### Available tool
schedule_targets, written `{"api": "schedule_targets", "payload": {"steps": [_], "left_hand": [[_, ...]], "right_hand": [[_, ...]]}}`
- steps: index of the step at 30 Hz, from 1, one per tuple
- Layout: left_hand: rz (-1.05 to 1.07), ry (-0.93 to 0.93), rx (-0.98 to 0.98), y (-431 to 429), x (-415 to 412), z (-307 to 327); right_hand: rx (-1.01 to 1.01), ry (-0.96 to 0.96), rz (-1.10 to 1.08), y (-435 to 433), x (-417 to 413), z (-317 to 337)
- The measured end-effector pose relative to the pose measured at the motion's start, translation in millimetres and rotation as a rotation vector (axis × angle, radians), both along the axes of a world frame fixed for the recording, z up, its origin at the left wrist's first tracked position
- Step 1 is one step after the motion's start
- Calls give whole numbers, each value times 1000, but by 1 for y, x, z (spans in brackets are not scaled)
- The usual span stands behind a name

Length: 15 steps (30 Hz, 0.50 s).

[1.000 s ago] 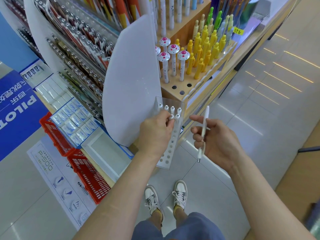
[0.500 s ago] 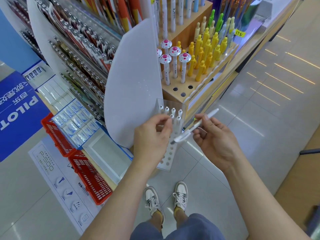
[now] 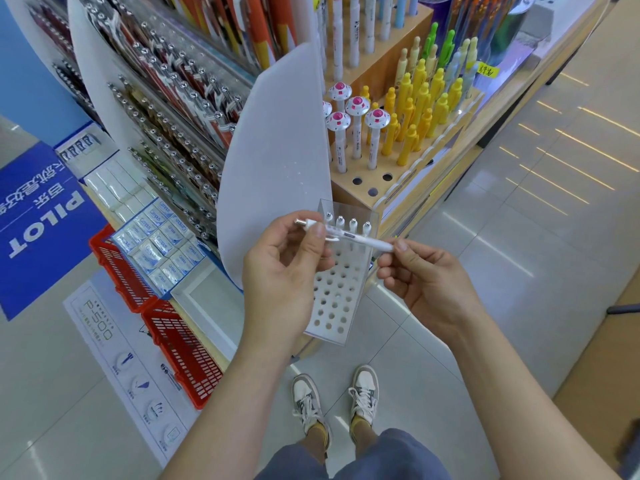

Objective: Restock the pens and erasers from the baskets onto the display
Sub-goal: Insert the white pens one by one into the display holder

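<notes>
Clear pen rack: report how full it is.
The rack is mostly empty: four white pens stand in its far row; other visible holes are bare. The left hand and right hand pinch another pen, uninserted.

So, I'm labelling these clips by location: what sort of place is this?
Most likely a stationery shop aisle: tiered racks of pens, a wooden block of yellow pens near a price tag, and boxed erasers near a Pilot sign. The left hand and right hand hold a white pen.
</notes>
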<state>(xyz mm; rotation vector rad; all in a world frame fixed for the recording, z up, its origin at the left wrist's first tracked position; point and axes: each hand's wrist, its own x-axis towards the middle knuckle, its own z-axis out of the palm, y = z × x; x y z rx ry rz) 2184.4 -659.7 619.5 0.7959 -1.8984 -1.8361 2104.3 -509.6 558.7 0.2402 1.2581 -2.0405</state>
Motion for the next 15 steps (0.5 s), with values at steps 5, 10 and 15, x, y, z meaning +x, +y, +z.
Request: {"api": "schedule_targets", "payload": {"steps": [5, 10, 15], "left_hand": [[-40, 0, -633, -12, 3, 6], [-71, -82, -794, -16, -3, -22], [-142, -130, -852, -13, -16, -41]], "right_hand": [[195, 85, -9, 4, -1, -9], [301, 133, -24, 2, -2, -10], [360, 234, 45, -7, -2, -13]]}}
